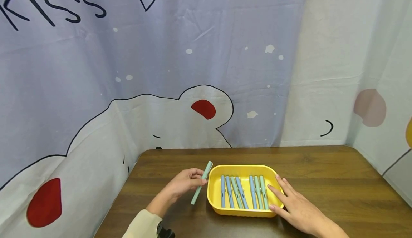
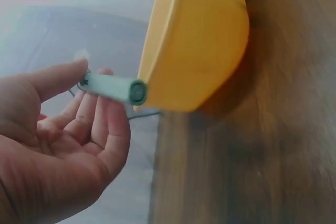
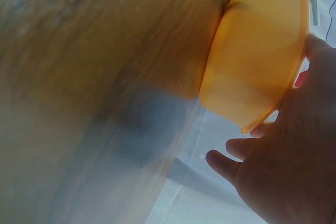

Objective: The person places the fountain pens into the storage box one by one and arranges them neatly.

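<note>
My left hand [image 1: 184, 183] pinches a pale green pen [image 1: 206, 170] between thumb and fingers, just beyond the left rim of a yellow plastic basket [image 1: 241, 212]. The pen slants, its clip end up and away; the left wrist view shows the round end of this pen [image 2: 109, 86] close to the basket's wall. My right hand [image 1: 299, 206] lies over the right rim with its fingers spread and fairly straight. Inside the basket, blue pens [image 1: 222, 191] and green pens [image 1: 257, 191] lie side by side in two groups, with a gap between them.
The basket stands on a brown wooden table [image 1: 315, 170]. Behind the table hangs a printed curtain [image 1: 154, 59] in pale blue and white, meeting its back edge. A dark band [image 1: 165, 232] is on my left wrist.
</note>
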Tool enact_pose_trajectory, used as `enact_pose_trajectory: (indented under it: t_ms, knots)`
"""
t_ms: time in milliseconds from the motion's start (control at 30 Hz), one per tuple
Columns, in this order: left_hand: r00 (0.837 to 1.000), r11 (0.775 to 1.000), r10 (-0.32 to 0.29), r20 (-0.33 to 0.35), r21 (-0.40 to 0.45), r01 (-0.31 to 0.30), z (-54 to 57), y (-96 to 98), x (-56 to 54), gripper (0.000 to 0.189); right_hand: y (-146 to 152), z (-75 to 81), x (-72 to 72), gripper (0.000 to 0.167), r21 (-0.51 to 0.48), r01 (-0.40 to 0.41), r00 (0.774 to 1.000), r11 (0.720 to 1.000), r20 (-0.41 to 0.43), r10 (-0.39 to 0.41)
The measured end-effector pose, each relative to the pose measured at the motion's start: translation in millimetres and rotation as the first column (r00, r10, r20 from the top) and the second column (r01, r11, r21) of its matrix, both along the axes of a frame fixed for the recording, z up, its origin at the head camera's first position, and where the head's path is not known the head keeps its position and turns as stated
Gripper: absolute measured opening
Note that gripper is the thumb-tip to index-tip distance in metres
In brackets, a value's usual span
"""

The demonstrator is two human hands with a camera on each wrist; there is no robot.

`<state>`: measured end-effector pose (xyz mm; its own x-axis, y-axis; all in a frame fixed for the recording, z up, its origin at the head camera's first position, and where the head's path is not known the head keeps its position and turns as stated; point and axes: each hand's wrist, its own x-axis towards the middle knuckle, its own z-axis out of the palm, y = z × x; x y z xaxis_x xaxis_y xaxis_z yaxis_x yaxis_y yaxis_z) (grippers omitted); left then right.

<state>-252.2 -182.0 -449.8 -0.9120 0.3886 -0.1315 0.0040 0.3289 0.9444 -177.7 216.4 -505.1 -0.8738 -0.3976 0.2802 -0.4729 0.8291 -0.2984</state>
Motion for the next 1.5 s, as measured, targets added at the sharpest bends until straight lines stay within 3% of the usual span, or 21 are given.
enact_pose_trajectory:
  t_ms: [300, 667, 1033, 1233, 1500]
  knots:
    - [0.995, 0.993, -0.024, 0.099, 0.117, 0.012, -0.1, 21.5, -2.9, 0.056, 0, -0.4, -1.2, 0.064, -0.008, -0.008, 1.0, 1.0, 0.024, 0.008]
    - [0.977, 0.983, -0.056, 0.204, 0.184, 0.017, -7.4, 49.2, -10.2, 0.062, 1, -1.5, -1.0, 0.064, -0.017, -0.004, 1.0, 1.0, 0.024, 0.004]
    - [0.975, 0.981, -0.066, 0.213, 0.191, 0.025, -12.0, 72.3, -13.0, 0.063, 0, -1.8, -0.7, 0.063, -0.02, -0.006, 1.0, 1.0, 0.021, 0.007]
    - [0.977, 0.988, -0.058, 0.207, 0.154, 0.026, -13.3, 83.9, -12.9, 0.061, 0, -0.8, -0.5, 0.062, -0.017, -0.011, 1.0, 1.0, 0.002, 0.011]
    - [0.974, 0.989, -0.073, 0.213, 0.14, 0.044, -15.7, 97.2, -13.4, 0.063, 0, -1.4, -1.5, 0.064, -0.02, 0.003, 0.999, 1.0, 0.032, -0.002]
